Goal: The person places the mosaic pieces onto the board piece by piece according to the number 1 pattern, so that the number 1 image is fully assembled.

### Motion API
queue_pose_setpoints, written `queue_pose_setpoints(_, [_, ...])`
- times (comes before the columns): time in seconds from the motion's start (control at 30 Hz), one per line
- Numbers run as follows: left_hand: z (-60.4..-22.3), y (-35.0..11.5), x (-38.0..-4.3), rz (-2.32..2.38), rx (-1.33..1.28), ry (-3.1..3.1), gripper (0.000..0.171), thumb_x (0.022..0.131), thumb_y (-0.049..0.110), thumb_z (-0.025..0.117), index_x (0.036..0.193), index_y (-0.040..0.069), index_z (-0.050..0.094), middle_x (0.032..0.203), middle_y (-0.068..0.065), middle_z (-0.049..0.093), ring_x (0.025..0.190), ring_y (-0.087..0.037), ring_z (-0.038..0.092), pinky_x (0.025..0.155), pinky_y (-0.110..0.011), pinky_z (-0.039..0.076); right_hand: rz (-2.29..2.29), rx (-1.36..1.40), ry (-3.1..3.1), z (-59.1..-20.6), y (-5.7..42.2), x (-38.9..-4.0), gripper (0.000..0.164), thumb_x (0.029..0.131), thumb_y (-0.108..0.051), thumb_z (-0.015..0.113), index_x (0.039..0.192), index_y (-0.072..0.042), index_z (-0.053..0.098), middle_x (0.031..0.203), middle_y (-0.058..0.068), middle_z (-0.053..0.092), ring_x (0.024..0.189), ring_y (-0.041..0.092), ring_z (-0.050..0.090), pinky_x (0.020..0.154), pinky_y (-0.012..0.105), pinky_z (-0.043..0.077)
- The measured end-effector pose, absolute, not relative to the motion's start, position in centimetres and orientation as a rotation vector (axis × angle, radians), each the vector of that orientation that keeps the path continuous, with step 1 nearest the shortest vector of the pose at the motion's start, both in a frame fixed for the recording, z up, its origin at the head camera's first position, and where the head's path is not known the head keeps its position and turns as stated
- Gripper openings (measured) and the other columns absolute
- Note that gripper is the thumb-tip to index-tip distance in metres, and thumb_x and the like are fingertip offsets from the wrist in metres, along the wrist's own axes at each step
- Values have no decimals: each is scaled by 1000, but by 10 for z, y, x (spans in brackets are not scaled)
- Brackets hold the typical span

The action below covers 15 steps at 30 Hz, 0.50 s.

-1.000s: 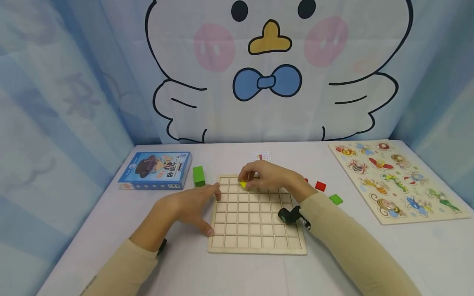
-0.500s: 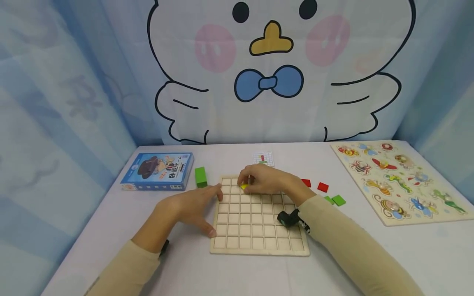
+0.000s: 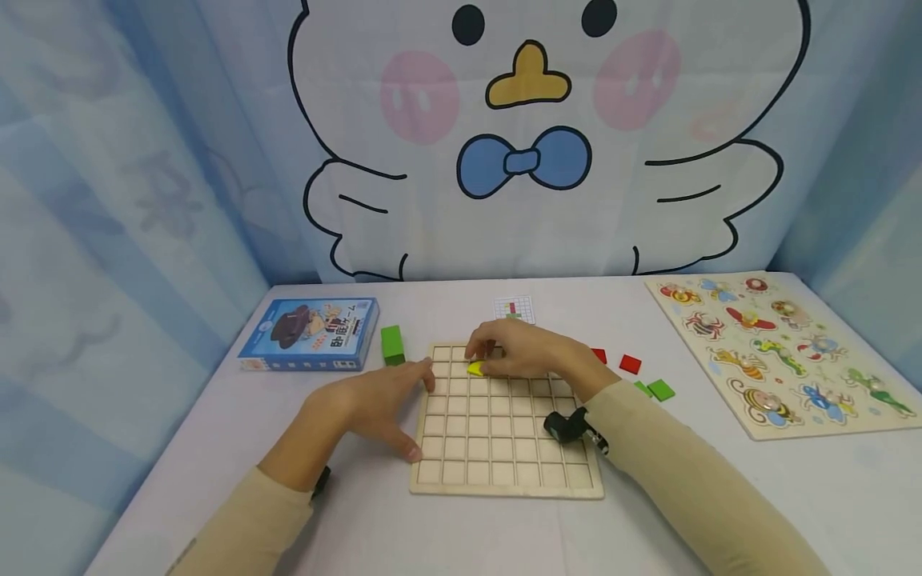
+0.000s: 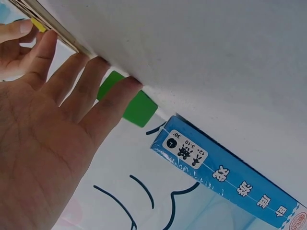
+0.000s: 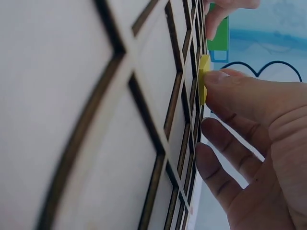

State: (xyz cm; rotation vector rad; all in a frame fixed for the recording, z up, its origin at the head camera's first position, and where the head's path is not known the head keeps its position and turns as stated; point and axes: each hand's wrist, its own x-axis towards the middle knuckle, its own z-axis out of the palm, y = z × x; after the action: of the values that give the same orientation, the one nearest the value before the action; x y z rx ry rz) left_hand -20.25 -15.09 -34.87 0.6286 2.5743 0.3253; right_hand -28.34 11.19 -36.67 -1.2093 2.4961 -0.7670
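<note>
A pale wooden grid board lies flat on the table in front of me. At its left edge is my left hand, thumb and fingers spread, touching the rim. My right hand is over the board's upper left part, with thumb and fingertips at a small yellow tile. In the right wrist view the thumb lies against the yellow tile, which sits on the grid; the other fingers bend loosely beside it. The right hand and forearm hide the board's upper right part.
Beyond the left hand stand a green block and a blue game box. A small printed grid card lies behind the board. Red tiles and green tiles lie to the right, before an insect picture puzzle.
The right hand stays at the upper left of the board, and slightly more of the yellow tile shows now. The left hand holds its place at the rim. The view has shifted a little.
</note>
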Motion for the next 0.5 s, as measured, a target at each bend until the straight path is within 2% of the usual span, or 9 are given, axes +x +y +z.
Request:
queue_pose_setpoints(0.2, [-349,-154,-201,361,613,2560,80,69,48,94,131,25,48,171,-8,23,151,-30,36,121,-48,32,-752,-1216,2490,-368,104,-285,20,95,-16,74,115,-12,71,100,-3,68,95,13,61,87,32,52])
queue_pose_setpoints(0.5, [-348,-154,-204,346,619,2570,81,68,50,95,130,28,48,171,-4,22,147,-27,41,119,-46,36,-691,-1196,2474,-361,106,-286,15,93,-10,75,108,-15,74,103,-6,71,96,12,62,91,35,53])
